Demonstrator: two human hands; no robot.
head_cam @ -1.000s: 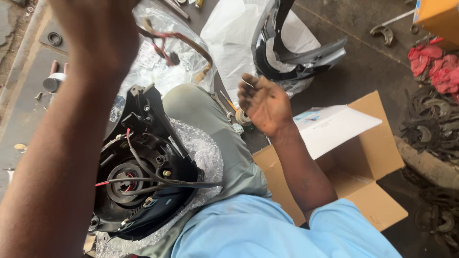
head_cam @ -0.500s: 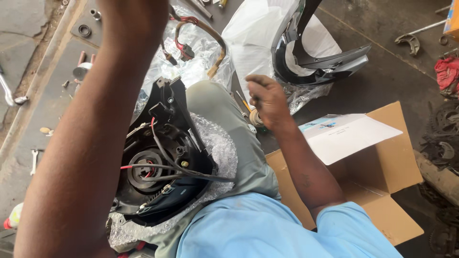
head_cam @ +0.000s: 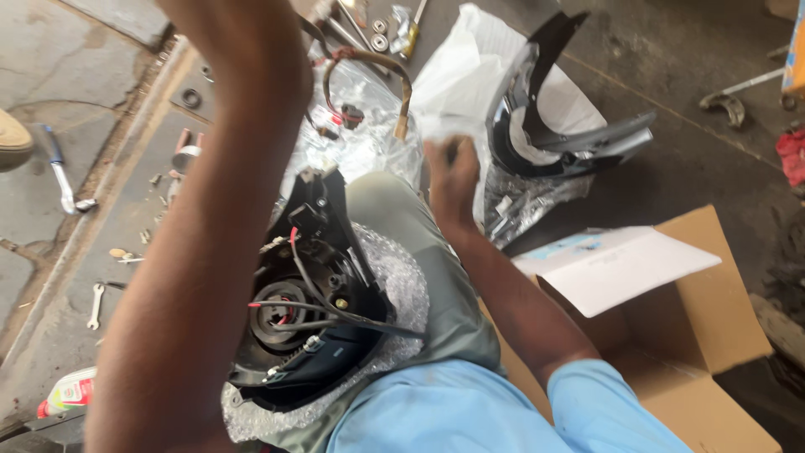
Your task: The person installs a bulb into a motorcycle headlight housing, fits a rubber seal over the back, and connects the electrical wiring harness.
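A stained concrete floor (head_cam: 696,168) fills the view, with a raised slab edge on one side where small tools lie: a wrench (head_cam: 96,304), a screwdriver (head_cam: 60,172), washers and loose bolts.

Much is hidden. The person's left arm (head_cam: 201,252) rises close to the camera and runs out of the top of the frame, so the left hand is not seen at all and its grip cannot be told. The right hand (head_cam: 453,180) is blurred; it reaches forward past the knee, fingers curled, touching or pinching a white plastic sheet (head_cam: 457,80), though whether it truly grips the sheet is hard to make out. The open cardboard box (head_cam: 713,335) is cut off at the lower edge, a white paper sheet (head_cam: 629,264) lying across its flap.

The headlight housing (head_cam: 314,310) rests on the person's lap, on the left thigh, on a pad of bubble wrap (head_cam: 398,289). It is black, turned with its back upward, showing a round socket opening, black and red wires crossing it, and a small brass-coloured screw. The left arm covers its left edge.

Beyond the right hand, a black and grey fairing panel (head_cam: 562,126) lies on the white plastic. A wiring loom (head_cam: 369,75) with a brown sleeve curls on clear wrapping near the top.
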